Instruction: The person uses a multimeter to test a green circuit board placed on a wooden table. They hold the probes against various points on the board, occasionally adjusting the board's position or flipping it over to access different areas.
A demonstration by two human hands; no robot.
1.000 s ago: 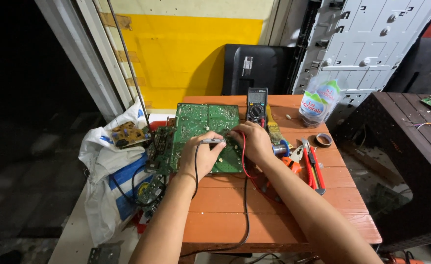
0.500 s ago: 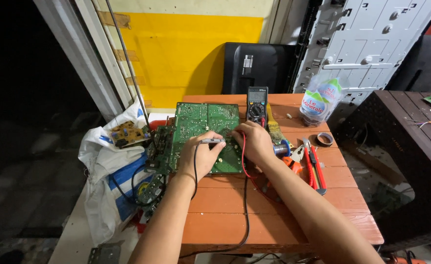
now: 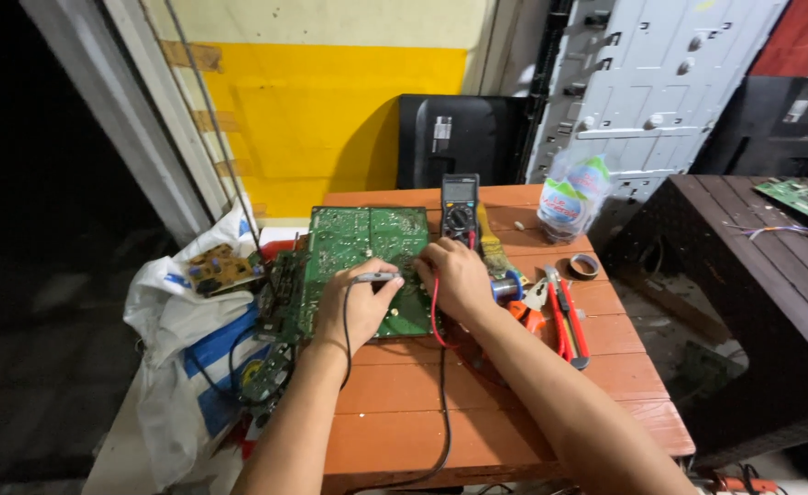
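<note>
A green circuit board (image 3: 360, 246) lies solder side up on an orange wooden table (image 3: 477, 403). My left hand (image 3: 356, 307) rests on the board's near edge and grips a black test probe (image 3: 376, 276) whose tip points right. My right hand (image 3: 451, 275) sits on the board's right edge, holding a red-wired probe (image 3: 435, 307); its tip is hidden under the fingers. Black and red leads run down toward me. A black multimeter (image 3: 460, 207) stands just beyond the right hand.
Red-handled pliers and cutters (image 3: 564, 316), a solder spool (image 3: 505, 288) and a tape roll (image 3: 586, 266) lie right of the board. A bagged water bottle (image 3: 572, 195) stands at the back right. White bags with more boards (image 3: 211, 302) hang at the left. A dark table (image 3: 752, 257) stands right.
</note>
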